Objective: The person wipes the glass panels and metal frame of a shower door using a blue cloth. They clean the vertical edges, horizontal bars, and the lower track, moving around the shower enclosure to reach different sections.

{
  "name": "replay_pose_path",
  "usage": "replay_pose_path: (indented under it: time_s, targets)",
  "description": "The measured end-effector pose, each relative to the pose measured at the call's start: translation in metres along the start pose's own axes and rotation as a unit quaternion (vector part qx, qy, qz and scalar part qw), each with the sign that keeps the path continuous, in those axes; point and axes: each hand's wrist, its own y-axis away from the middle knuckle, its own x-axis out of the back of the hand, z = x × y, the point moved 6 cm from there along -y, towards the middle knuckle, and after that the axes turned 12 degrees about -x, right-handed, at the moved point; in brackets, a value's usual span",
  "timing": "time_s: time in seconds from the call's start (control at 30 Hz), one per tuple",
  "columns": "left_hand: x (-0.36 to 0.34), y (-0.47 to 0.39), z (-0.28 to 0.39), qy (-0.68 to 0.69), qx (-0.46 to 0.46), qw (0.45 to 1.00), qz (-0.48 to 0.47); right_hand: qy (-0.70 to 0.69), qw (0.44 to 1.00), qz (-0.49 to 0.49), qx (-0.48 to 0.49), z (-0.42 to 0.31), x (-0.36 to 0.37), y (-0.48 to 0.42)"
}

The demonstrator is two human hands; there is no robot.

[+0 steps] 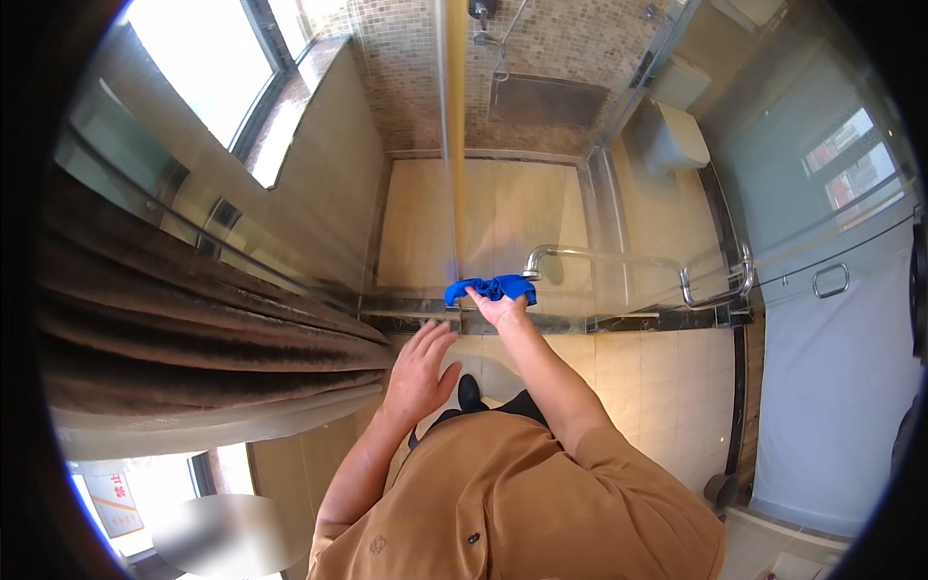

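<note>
A crumpled blue cloth (500,288) is in my right hand (499,308), which reaches forward against the glass of a shower enclosure. The cloth lies beside one end of a chrome door handle (533,262) and close to the glass panel's vertical edge (455,145). Whether it touches the handle I cannot tell. To the left and nearer my body, my left hand (420,366) hangs in the air with fingers spread and holds nothing.
Brown curtains (196,312) hang at the left under a window (210,65). Behind the glass are a tiled shower floor (500,210) and a mosaic wall (406,72). A white toilet (678,138) stands at the right, near a glass door with a metal handle (830,280).
</note>
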Motion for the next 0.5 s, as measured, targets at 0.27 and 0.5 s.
replay_pose_path:
  time_s: [0.27, 0.5]
  targets:
    - [-0.003, -0.15, 0.04, -0.139, -0.2, 0.97, -0.024, 0.043, 0.986, -0.077, 0.144, -0.088, -0.021, 0.085]
    - [-0.043, -0.204, 0.058, -0.307, -0.331, 0.892, -0.023, 0.14, 0.94, -0.022, 0.311, -0.148, -0.006, 0.113]
